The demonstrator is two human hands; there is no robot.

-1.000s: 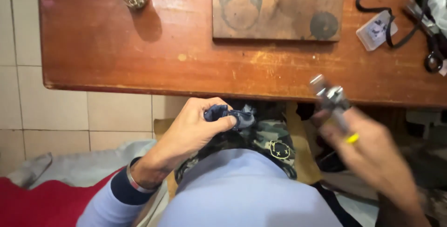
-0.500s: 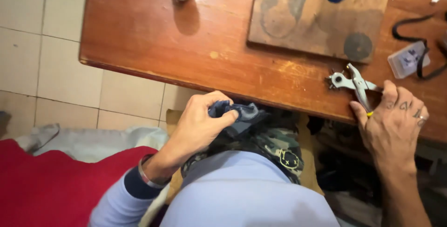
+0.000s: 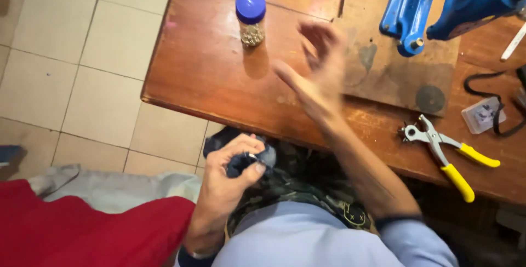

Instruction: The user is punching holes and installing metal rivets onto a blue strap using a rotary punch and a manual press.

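Hands apart, left hand (image 3: 233,176) clamped on half-hidden dark fabric (image 3: 257,160), right hand (image 3: 318,78) blurred, empty.

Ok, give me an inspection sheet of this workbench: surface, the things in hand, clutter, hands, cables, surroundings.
Surface: brown wooden table, a worn board lying on it.
Job's things: dark fabric piece pinched below the table edge.
Clutter: blue-capped jar, blue press, yellow-handled punch pliers, small clear packet.
Hands: left hand grips the fabric; right hand blurred, fingers spread, empty above the table.
Cables: black cord at the right edge.
Surroundings: pale tiled floor, red cloth.
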